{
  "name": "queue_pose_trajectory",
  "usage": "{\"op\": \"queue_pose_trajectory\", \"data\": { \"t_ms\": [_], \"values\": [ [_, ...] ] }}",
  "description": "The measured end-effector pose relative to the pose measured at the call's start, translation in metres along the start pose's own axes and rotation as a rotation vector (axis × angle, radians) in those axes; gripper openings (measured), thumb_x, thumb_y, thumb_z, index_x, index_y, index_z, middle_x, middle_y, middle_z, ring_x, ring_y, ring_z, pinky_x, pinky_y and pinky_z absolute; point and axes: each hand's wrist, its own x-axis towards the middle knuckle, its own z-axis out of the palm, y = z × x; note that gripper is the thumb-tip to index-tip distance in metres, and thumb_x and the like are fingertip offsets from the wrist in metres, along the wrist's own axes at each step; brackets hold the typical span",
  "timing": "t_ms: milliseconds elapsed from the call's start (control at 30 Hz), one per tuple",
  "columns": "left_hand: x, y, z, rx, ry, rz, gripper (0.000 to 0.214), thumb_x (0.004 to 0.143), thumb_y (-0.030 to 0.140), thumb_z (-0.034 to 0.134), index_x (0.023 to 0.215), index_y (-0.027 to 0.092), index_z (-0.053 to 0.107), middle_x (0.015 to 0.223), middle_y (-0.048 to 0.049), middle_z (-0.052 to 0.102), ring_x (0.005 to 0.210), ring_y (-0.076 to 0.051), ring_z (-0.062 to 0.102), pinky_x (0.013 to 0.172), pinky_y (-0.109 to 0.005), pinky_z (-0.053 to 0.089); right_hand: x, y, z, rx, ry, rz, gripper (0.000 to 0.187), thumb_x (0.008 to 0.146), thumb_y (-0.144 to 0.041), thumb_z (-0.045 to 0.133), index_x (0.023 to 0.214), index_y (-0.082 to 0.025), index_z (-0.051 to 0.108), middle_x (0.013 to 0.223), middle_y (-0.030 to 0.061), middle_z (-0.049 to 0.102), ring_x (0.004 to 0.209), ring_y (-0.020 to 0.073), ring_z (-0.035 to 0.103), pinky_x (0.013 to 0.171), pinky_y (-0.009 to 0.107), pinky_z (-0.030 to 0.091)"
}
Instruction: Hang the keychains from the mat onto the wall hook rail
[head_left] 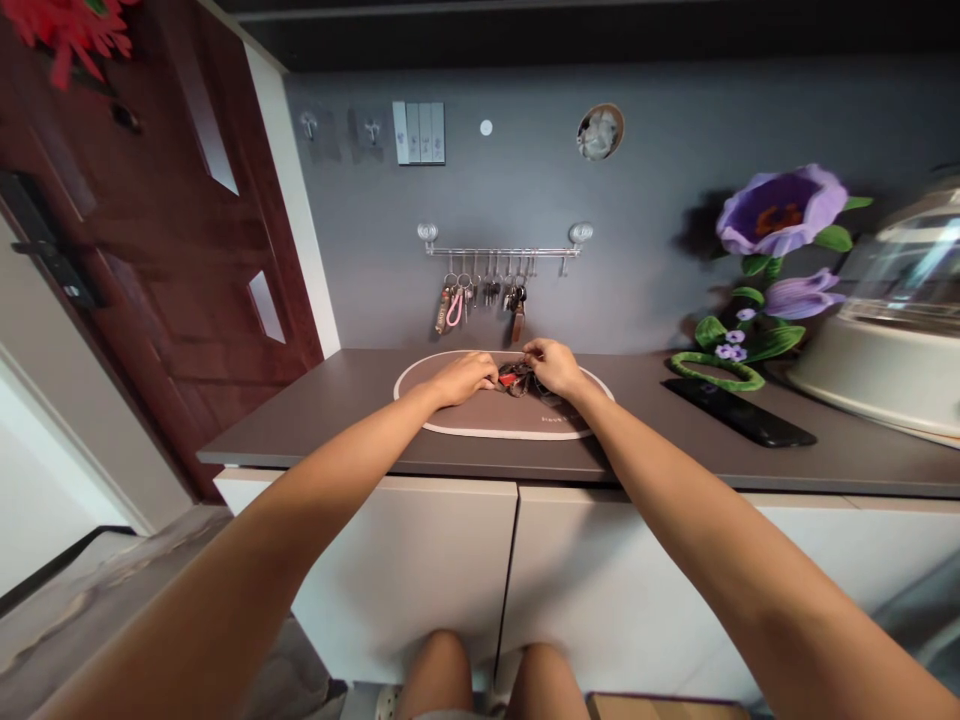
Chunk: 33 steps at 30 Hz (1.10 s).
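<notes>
A tangled, dark bunch of keys [516,382] with cords and a small red piece lies on the brown oval mat [480,415] with a pale rim. From the left, my left hand [466,378] reaches it, fingers curled and closed at its edge. My right hand [553,368] is at its right side, thumb and forefinger pinched together at the top of the bunch. Single keys in the tangle are too small to tell apart. Behind, a clear hook rail [499,252] on the wall carries several key rings, among them a pink loop [455,308] and a brown fob [518,322].
A black phone [739,412] lies on the counter [360,440] at the right. Near it stand a purple fabric flower [784,212] and a large white domed appliance [885,360]. White cabinet doors [420,570] are below. A dark red door [172,240] is at the left.
</notes>
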Motion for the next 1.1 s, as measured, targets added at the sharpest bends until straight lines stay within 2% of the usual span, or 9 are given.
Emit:
{"op": "queue_pose_trajectory", "data": {
  "t_ms": [133,367,567,700,833,967,1100],
  "values": [
    [-0.001,0.000,0.001,0.044,0.028,-0.041,0.006,0.081,0.021,0.048,0.080,0.017,0.052,0.087,-0.0037,0.052,0.083,-0.016,0.046,0.074,-0.027,0.036,0.001,0.000,0.001,-0.072,-0.024,-0.041,0.022,0.075,-0.013,0.049,0.092,-0.016,0.063,0.093,0.0072,0.066,0.086,0.0157,0.059,0.081,0.026,0.043],
    [-0.004,-0.002,0.000,0.136,0.048,-0.084,0.009,0.084,0.025,0.043,0.080,0.018,0.047,0.087,-0.0046,0.048,0.080,-0.017,0.045,0.069,-0.027,0.035,0.004,0.003,0.004,-0.095,-0.028,-0.085,0.023,0.076,-0.013,0.048,0.090,-0.017,0.065,0.089,0.0061,0.066,0.086,0.0154,0.059,0.081,0.025,0.042],
    [-0.003,-0.007,0.001,0.107,0.163,-0.203,0.010,0.085,0.024,0.038,0.079,0.018,0.044,0.083,-0.0054,0.049,0.079,-0.018,0.046,0.071,-0.030,0.035,0.003,-0.002,0.002,-0.108,-0.038,-0.102,0.024,0.075,-0.012,0.046,0.091,-0.015,0.064,0.093,0.0079,0.066,0.088,0.0166,0.059,0.081,0.026,0.042],
    [0.006,-0.008,0.004,-0.106,0.288,-0.352,0.009,0.084,0.022,0.040,0.076,0.018,0.042,0.077,-0.0028,0.052,0.073,-0.015,0.048,0.071,-0.029,0.037,0.004,-0.003,0.003,-0.124,-0.039,-0.127,0.025,0.075,-0.011,0.045,0.091,-0.015,0.064,0.094,0.0080,0.065,0.089,0.0165,0.058,0.081,0.026,0.041],
    [0.024,-0.007,0.000,-0.515,0.386,-0.571,0.015,0.083,0.023,0.044,0.070,0.017,0.040,0.071,-0.0015,0.056,0.069,-0.012,0.053,0.070,-0.027,0.041,0.006,0.000,0.005,-0.133,-0.043,-0.141,0.024,0.076,-0.012,0.045,0.091,-0.015,0.064,0.095,0.0087,0.065,0.089,0.0167,0.058,0.081,0.025,0.041],
    [0.045,-0.002,-0.012,-0.890,0.334,-0.785,0.019,0.081,0.025,0.050,0.068,0.017,0.039,0.068,-0.0040,0.061,0.062,-0.011,0.056,0.067,-0.027,0.045,0.008,0.001,0.007,-0.123,-0.034,-0.147,0.023,0.077,-0.013,0.045,0.090,-0.016,0.063,0.096,0.0078,0.065,0.088,0.0156,0.058,0.080,0.024,0.041],
    [0.062,0.001,-0.018,-1.061,0.357,-0.817,0.017,0.083,0.026,0.047,0.071,0.016,0.040,0.073,-0.0087,0.063,0.063,-0.014,0.060,0.068,-0.032,0.048,0.008,0.001,0.008,-0.104,-0.042,-0.125,0.024,0.078,-0.014,0.044,0.095,-0.016,0.061,0.095,0.0075,0.065,0.084,0.0151,0.058,0.077,0.024,0.041]
  ]
}}
